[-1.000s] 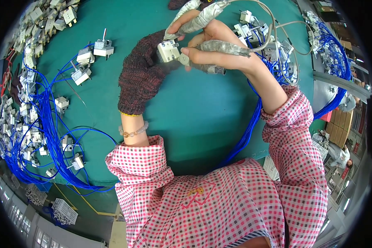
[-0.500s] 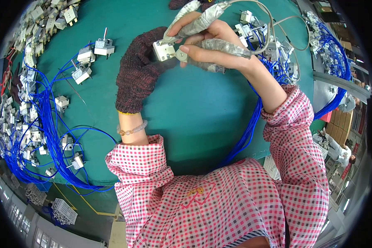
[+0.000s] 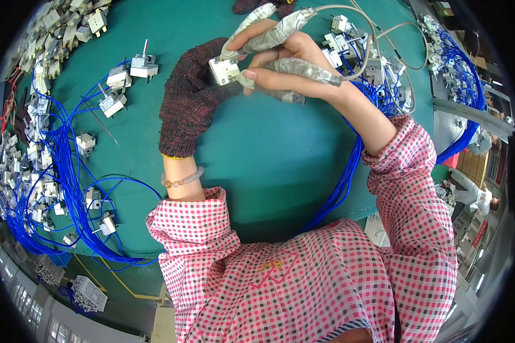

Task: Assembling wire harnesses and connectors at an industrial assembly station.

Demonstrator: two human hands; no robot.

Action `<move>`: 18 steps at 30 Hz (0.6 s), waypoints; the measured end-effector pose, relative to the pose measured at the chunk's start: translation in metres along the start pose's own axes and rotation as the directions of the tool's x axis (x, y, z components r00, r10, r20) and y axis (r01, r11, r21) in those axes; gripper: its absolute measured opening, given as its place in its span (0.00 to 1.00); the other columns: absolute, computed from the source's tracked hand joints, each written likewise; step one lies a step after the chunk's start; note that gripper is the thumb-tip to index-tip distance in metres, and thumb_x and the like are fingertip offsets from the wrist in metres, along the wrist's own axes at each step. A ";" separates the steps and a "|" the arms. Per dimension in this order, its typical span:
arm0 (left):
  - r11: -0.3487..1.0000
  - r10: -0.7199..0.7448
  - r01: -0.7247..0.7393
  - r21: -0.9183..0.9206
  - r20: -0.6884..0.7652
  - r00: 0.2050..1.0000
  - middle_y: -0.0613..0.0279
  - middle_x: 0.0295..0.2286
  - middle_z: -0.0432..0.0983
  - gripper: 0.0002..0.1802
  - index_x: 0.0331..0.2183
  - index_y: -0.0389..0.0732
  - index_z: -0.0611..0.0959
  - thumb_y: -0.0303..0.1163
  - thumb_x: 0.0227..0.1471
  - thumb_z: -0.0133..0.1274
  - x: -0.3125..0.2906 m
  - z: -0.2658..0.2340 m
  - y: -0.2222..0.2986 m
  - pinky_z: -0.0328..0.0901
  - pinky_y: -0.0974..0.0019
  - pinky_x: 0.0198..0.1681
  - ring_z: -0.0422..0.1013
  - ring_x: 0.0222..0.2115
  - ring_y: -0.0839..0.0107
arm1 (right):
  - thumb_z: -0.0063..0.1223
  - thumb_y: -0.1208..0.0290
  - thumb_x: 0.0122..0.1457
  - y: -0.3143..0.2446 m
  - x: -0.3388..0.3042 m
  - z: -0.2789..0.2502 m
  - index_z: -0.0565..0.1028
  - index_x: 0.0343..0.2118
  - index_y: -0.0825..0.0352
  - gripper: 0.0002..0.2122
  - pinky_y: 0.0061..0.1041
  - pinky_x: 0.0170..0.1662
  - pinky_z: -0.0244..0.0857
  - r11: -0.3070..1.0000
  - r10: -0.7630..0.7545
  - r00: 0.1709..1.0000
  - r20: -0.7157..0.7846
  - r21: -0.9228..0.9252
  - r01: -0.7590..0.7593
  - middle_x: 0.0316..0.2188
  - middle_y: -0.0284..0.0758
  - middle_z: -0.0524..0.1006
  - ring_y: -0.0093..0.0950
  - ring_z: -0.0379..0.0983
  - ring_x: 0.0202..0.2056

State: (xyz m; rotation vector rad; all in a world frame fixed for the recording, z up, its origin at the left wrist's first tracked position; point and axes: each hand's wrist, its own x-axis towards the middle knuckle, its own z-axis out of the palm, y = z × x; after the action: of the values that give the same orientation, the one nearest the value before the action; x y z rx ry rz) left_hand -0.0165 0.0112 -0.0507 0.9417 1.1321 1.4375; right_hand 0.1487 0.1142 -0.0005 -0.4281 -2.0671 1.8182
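Observation:
My left hand (image 3: 187, 103), in a dark brown-red knitted glove, is closed around a small white block-shaped component (image 3: 223, 72) with metal parts on it. My bare right hand (image 3: 310, 50) grips a pair of silver-wrapped, tong-like handles (image 3: 286, 27) with grey cables running off their ends. The tips of the handles meet the right side of the white component, one near its top and one near its lower corner. Exactly how the tips touch it is partly hidden by my fingers.
Several white components with blue wires (image 3: 68, 171) lie along the left of the green table (image 3: 257, 148). Loose components (image 3: 51, 28) are heaped at the far left. More wired components (image 3: 377, 74) lie at the right, beside a metal rail (image 3: 469, 117). Another person (image 3: 479, 200) is in the background.
Both hands, the white component and the wrapped handles have shifted slightly left. The component stays between my gloved fingers. The background person has moved slightly.

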 end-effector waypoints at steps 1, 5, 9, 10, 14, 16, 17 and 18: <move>1.000 -0.005 0.005 -0.012 0.012 1.000 0.57 0.44 0.72 0.32 0.48 0.36 0.70 0.19 0.38 0.61 0.000 -0.001 0.000 0.66 0.65 0.48 0.70 0.44 0.67 | 0.51 0.77 0.53 0.000 0.000 0.000 0.67 0.46 0.68 0.16 0.18 0.31 0.68 1.000 -0.001 1.000 0.000 0.000 0.001 0.37 0.37 0.75 0.23 0.76 0.31; 0.999 0.032 -0.032 0.002 0.022 0.999 0.55 0.43 0.72 0.30 0.48 0.37 0.70 0.19 0.39 0.60 -0.002 -0.004 0.001 0.69 0.65 0.43 0.70 0.43 0.67 | 0.51 0.77 0.53 -0.004 0.001 0.004 0.66 0.46 0.67 0.17 0.19 0.31 0.68 0.997 0.059 0.998 -0.003 0.054 -0.058 0.39 0.37 0.73 0.25 0.76 0.32; 1.000 0.027 -0.027 0.005 0.008 1.000 0.56 0.43 0.72 0.30 0.47 0.37 0.70 0.19 0.39 0.60 -0.002 -0.008 -0.006 0.68 0.66 0.43 0.70 0.42 0.67 | 0.51 0.76 0.53 -0.002 0.001 0.003 0.66 0.46 0.67 0.17 0.18 0.31 0.68 0.996 0.067 0.998 0.010 0.063 -0.068 0.40 0.37 0.72 0.25 0.76 0.32; 0.999 0.028 -0.028 0.031 0.015 1.000 0.56 0.43 0.72 0.30 0.47 0.37 0.71 0.19 0.39 0.60 0.000 -0.008 -0.007 0.68 0.66 0.44 0.70 0.42 0.68 | 0.51 0.76 0.53 -0.002 0.000 0.002 0.66 0.46 0.67 0.17 0.18 0.31 0.68 0.996 0.069 0.998 0.008 0.060 -0.069 0.40 0.37 0.72 0.25 0.76 0.32; 1.000 0.005 -0.005 -0.010 -0.007 1.000 0.58 0.43 0.72 0.30 0.47 0.38 0.71 0.18 0.39 0.60 -0.002 -0.006 -0.005 0.67 0.66 0.46 0.69 0.43 0.69 | 0.51 0.77 0.53 -0.005 0.002 0.003 0.66 0.46 0.66 0.16 0.17 0.29 0.67 0.996 0.093 0.995 0.027 -0.009 -0.093 0.31 0.35 0.75 0.21 0.75 0.30; 1.000 -0.001 0.001 -0.012 -0.009 1.000 0.57 0.43 0.72 0.32 0.47 0.38 0.71 0.15 0.36 0.57 -0.003 -0.007 -0.007 0.65 0.67 0.46 0.69 0.44 0.68 | 0.51 0.77 0.53 -0.004 0.001 0.003 0.66 0.46 0.66 0.16 0.16 0.28 0.66 0.996 0.090 0.995 0.035 -0.028 -0.089 0.28 0.34 0.75 0.19 0.74 0.29; 1.000 -0.005 0.005 -0.013 -0.014 1.000 0.57 0.44 0.72 0.34 0.48 0.37 0.72 0.13 0.32 0.55 -0.003 -0.008 -0.008 0.64 0.68 0.47 0.69 0.44 0.68 | 0.51 0.77 0.53 -0.002 0.001 0.004 0.66 0.46 0.66 0.16 0.16 0.27 0.64 0.998 0.057 0.998 0.025 -0.028 -0.057 0.25 0.33 0.74 0.18 0.73 0.27; 1.000 -0.006 0.005 -0.014 -0.011 1.000 0.57 0.44 0.72 0.34 0.48 0.37 0.72 0.13 0.32 0.55 -0.002 -0.007 -0.009 0.64 0.68 0.47 0.69 0.44 0.68 | 0.51 0.77 0.53 -0.001 0.001 0.004 0.66 0.46 0.66 0.17 0.15 0.26 0.63 0.999 0.025 1.000 0.015 -0.028 -0.025 0.22 0.32 0.74 0.16 0.72 0.26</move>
State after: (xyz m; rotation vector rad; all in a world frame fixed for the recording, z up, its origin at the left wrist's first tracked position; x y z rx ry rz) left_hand -0.0209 0.0080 -0.0614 0.9209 1.1309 1.4463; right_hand 0.1460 0.1113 0.0000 -0.4507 -2.1088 1.8141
